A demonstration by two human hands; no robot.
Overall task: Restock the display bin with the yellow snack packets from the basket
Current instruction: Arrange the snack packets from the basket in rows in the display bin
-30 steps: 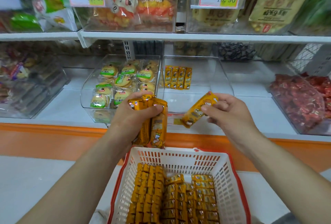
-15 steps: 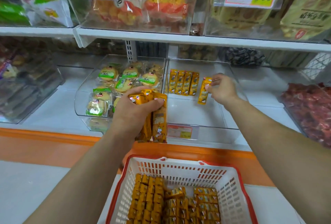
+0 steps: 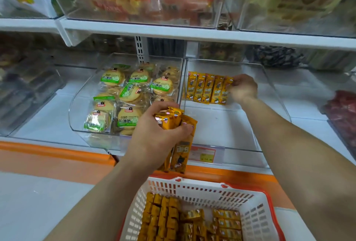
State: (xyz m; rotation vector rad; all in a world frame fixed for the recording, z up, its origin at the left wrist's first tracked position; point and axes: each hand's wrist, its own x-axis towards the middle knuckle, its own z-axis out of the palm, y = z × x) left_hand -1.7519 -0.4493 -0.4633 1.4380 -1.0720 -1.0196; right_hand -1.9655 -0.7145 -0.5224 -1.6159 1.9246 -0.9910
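A clear display bin stands on the lower shelf, with a row of several yellow snack packets lined up at its back left. My right hand reaches into the bin, its fingers on the rightmost packet of that row. In front of the bin, my left hand is closed around a bunch of yellow packets that hang downward. Below, a white basket with a red rim holds many more yellow packets in stacked rows.
A clear bin of green-labelled round biscuits adjoins the display bin on its left. A bin of red sweets sits at the right edge. The upper shelf overhangs the bins. An orange shelf edge runs in front.
My right hand carried one packet from near my left hand into the bin and set it at the right end of the row. My left hand stayed put. The view moved closer.
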